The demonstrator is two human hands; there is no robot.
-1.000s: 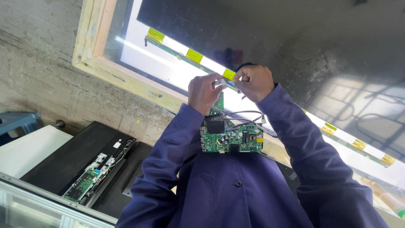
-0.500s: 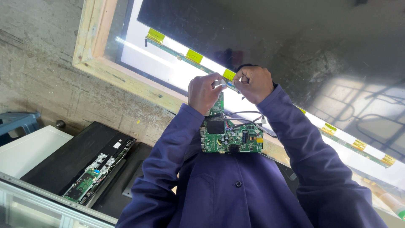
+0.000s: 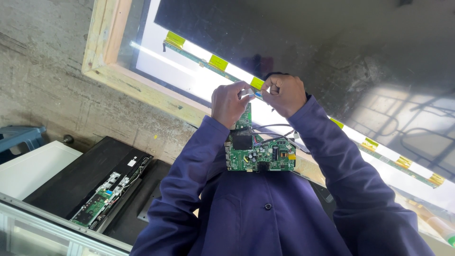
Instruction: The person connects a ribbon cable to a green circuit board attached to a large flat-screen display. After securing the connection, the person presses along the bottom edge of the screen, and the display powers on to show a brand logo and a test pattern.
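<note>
At the far left a blue stool (image 3: 19, 138) stands on the concrete floor (image 3: 42, 71), with a white panel (image 3: 33, 168) just beside it. Next to that lies a black display back (image 3: 80, 178), open along one edge where a small green board (image 3: 97, 206) and its wires show.

Further along, a wooden frame (image 3: 142, 90) borders a large screen panel (image 3: 303, 52), dark over most of its face and lit white along the near edge. A narrow green strip board (image 3: 204, 61) runs along that bright edge, joined to the panel by yellow tabs (image 3: 218, 62).

In the middle, the left hand (image 3: 231, 102) is raised from a dark blue sleeve (image 3: 189, 175), wrist bent, knuckles toward the camera. Its grip is together: thumb and forefinger pinch one end of a small flat ribbon cable (image 3: 250, 93), which sits between the two hands, just in front of the strip board.

Below the hands a green circuit board (image 3: 259, 152) rests against the person's chest, with grey wires (image 3: 272, 130) looping from its top edge.

The right hand (image 3: 284, 95) is curled into a loose fist, forearm angled up from the lower right, and its grip is likewise closed on the cable's other end. The two hands are near one another, thumbs almost meeting.
</note>
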